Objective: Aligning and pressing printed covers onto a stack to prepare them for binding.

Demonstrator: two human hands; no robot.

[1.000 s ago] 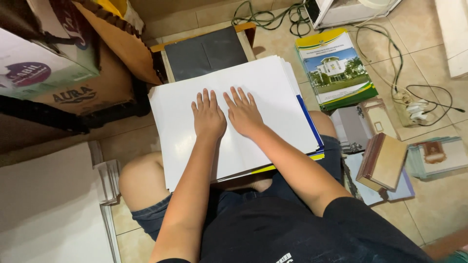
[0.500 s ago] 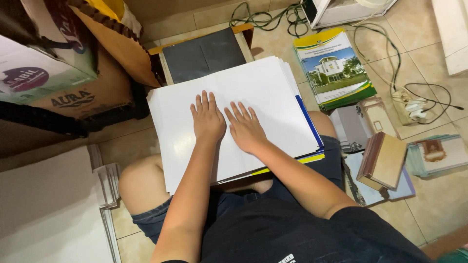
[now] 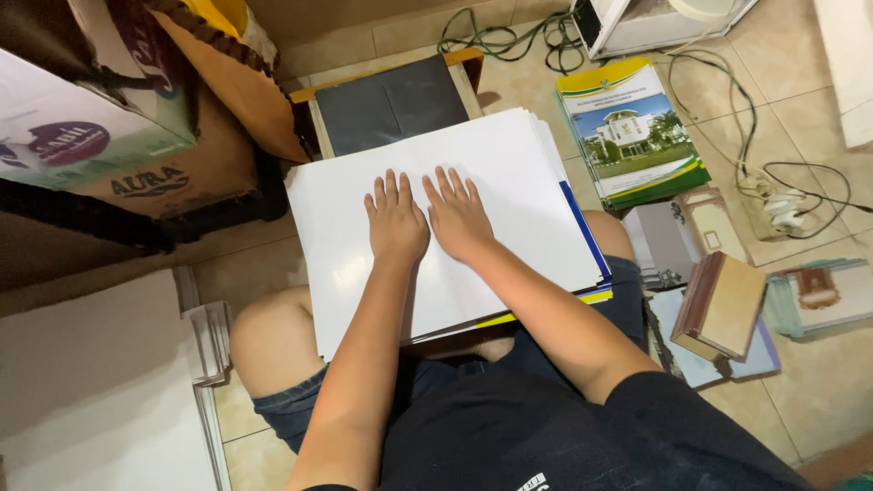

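A thick stack of large white sheets (image 3: 509, 173) rests across my lap, with blue and yellow edges showing at its right side. My left hand (image 3: 396, 218) lies flat on the top sheet, fingers spread. My right hand (image 3: 457, 215) presses flat beside it, the two thumbs nearly touching. Neither hand grips anything. A dark grey board in a wooden frame (image 3: 391, 102) lies just beyond the stack's far edge.
Cardboard boxes (image 3: 100, 109) stand at the upper left. White sheets (image 3: 91, 391) lie on the floor at lower left. A printed booklet (image 3: 632, 132), a brown book (image 3: 723, 305), picture cards and cables with a power strip (image 3: 773, 205) lie to the right.
Both hands stay flat on the top sheet; the right hand has shifted slightly toward me and nearer the left hand.
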